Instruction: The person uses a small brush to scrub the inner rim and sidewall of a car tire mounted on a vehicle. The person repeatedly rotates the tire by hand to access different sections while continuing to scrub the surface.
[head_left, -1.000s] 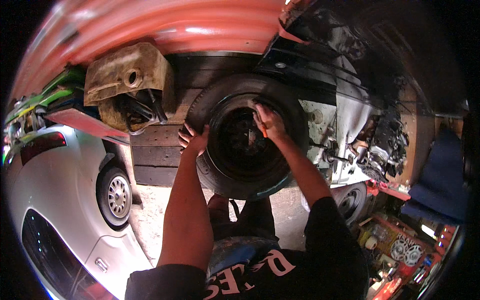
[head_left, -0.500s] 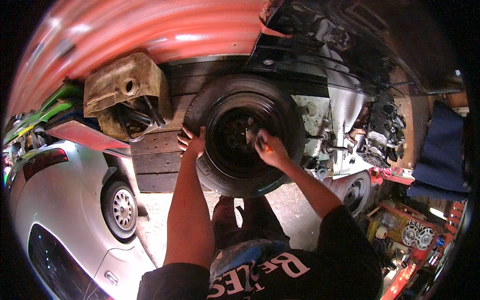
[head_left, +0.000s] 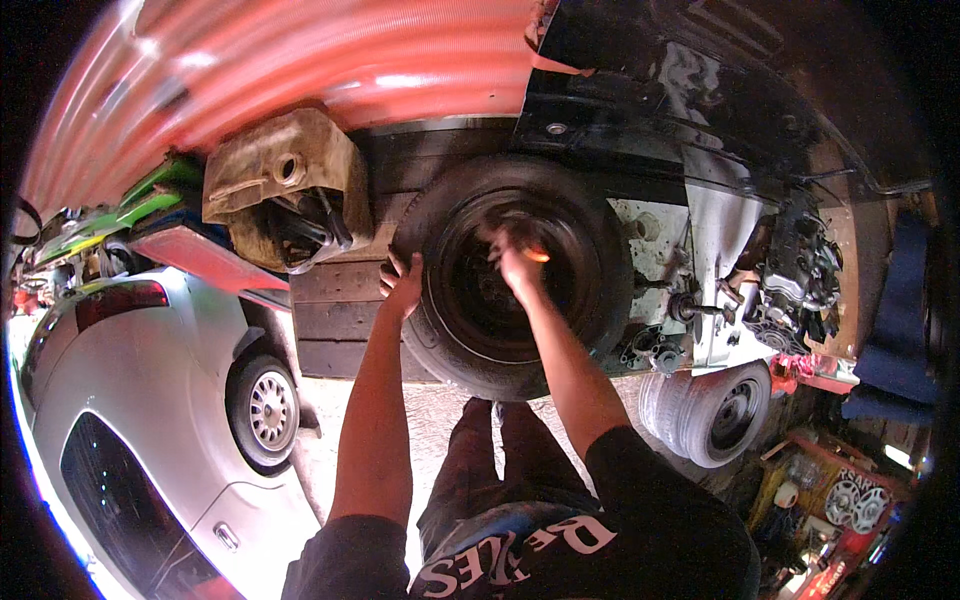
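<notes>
A car wheel lies flat on the wooden bench, its black tire (head_left: 470,364) around a dark, dirty steel rim (head_left: 565,318). My left hand (head_left: 402,288) rests on the tire's left side with its fingers spread. My right hand (head_left: 518,266) is over the inside of the rim, closed around a hand tool with an orange handle end (head_left: 537,254). Motion blur smears the tool's working end near the upper middle of the rim, so its kind cannot be made out.
A dirty brown tank (head_left: 285,170) stands left of the wheel on the plank bench (head_left: 340,325). Greasy engine parts (head_left: 800,275) lie to the right. Other wheels (head_left: 715,415) stand below on the right; a silver car (head_left: 160,370) is at left.
My right hand and its tool have swept up and left across the rim. The whole view has shifted slightly, while my left hand stays on the tire's left side.
</notes>
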